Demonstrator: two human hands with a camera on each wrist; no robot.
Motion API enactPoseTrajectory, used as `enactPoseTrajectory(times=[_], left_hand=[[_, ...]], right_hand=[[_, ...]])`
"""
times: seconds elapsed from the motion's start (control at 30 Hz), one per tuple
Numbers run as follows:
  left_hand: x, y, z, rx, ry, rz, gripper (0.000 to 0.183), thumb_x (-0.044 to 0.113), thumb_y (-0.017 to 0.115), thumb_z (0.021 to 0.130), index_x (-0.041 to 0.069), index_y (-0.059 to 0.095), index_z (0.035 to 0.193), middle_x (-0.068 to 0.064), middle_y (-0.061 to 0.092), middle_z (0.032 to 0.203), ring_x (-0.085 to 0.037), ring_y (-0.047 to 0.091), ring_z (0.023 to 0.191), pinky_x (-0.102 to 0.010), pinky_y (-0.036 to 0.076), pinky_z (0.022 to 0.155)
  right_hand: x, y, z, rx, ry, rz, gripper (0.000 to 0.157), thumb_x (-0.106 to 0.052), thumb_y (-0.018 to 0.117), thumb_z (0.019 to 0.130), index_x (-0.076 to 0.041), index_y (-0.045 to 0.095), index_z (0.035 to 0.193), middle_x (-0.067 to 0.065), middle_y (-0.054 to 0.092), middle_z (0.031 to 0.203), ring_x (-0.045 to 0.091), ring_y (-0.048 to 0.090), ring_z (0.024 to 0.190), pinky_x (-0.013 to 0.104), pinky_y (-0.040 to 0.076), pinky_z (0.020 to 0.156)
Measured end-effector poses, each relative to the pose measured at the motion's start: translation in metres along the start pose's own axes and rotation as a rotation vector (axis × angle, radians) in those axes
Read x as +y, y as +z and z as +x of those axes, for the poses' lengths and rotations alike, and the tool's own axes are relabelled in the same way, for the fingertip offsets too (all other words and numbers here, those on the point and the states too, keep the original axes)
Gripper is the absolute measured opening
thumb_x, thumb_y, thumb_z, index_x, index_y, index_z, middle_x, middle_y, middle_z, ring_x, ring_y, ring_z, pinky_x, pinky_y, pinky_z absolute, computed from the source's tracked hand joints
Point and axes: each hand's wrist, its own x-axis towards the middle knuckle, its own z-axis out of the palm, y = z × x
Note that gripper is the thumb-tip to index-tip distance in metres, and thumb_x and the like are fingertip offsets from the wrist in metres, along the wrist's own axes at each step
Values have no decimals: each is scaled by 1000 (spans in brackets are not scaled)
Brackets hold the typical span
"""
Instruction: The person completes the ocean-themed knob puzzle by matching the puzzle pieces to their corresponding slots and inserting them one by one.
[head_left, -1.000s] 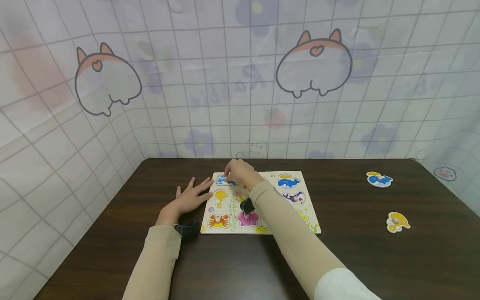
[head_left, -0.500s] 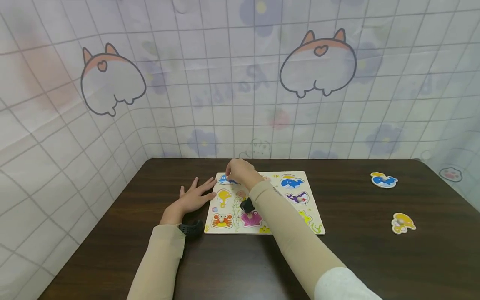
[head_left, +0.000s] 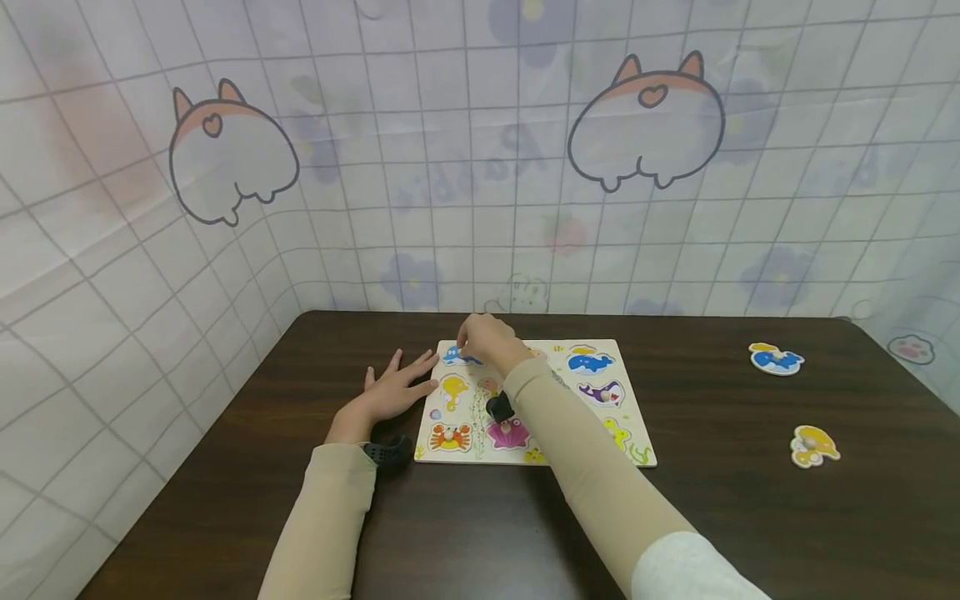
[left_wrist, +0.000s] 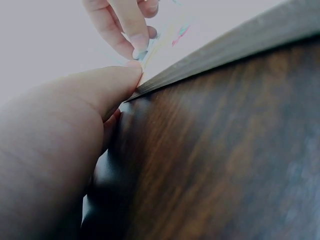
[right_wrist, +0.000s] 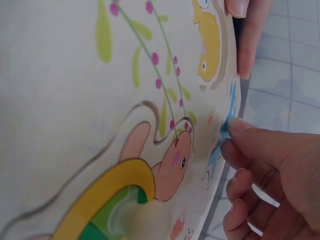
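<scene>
A white wooden peg puzzle board (head_left: 555, 417) with sea-animal pieces lies on the table. At its far left corner my right hand (head_left: 487, 340) pinches a blue puzzle piece (head_left: 452, 356) between thumb and index finger; in the right wrist view that blue piece lies almost edge-on at the fingertips (right_wrist: 237, 125). The hand hides the knob. My left hand (head_left: 390, 395) rests with fingers spread, its fingertips at the board's left edge. Below the blue piece sit a yellow seahorse (head_left: 452, 392) and a red crab (head_left: 450, 437). The turtle (right_wrist: 135, 190) shows close up in the right wrist view.
On the table's right side lie a loose blue whale piece (head_left: 776, 360) and a loose yellow piece with a knob (head_left: 813, 447). A patterned cloth wall (head_left: 555, 208) stands behind the dark wooden table (head_left: 465, 533). My right forearm crosses over the board.
The head view has shifted slightly, so everything appears a little further right. Both hands keep their places on the board, the right one still at the blue piece.
</scene>
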Motion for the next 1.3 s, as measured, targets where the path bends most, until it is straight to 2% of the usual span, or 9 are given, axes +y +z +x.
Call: enactPoseTrajectory(times=[0.17,0.3,0.53,0.77,1.03,1.2,1.3], left_hand=[[6,4,4,0,5,0,65,46,48,108,22,28,164,-3,16,171,-41,-9,155,-72,-18,111],[9,6,6,-6,13,0,65,46,48,109,21,27,165,-3,15,171,-41,-10,155,-73,-18,111],[11,4,6,-15,20,-4,66,46,47,109,21,25,165,-3,13,171,-41,-11,155,-72,-20,110],[11,1,9,-10,16,14,65,47,46,109,22,25,165,-3,13,171,-40,-11,155,-72,-19,110],[6,0,6,-14,6,3,67,48,46,109,21,24,166,-5,11,172,-42,-12,154,-72,-20,109],[3,0,2,-17,20,-15,67,45,46,109,18,23,165,-8,11,171,-43,-13,154,-73,-20,109],[1,2,1,-20,28,-14,67,46,46,109,17,23,165,-9,11,171,-43,-12,154,-73,-20,109]], right_hand=[[7,-3,-5,-1,23,21,11,-20,73,99,-14,77,106,3,71,110,20,61,94,42,52,91],[12,-5,-8,-5,25,26,14,-22,72,99,-14,76,110,3,71,114,20,63,97,42,52,91],[17,-19,-14,15,-46,36,19,-22,70,100,-12,74,117,4,71,116,23,65,105,44,52,94],[22,-35,-24,34,-92,63,21,-24,67,103,-13,74,119,3,71,119,21,65,103,41,53,87],[31,-45,-44,42,-160,99,20,-23,66,103,-11,75,117,3,71,112,18,65,93,33,55,78],[43,-50,-59,51,-201,127,19,-21,66,103,-10,76,115,2,73,107,15,66,90,34,54,81],[51,-54,-70,66,-195,134,18,-22,66,103,-11,76,114,0,73,107,15,66,92,35,54,82]])
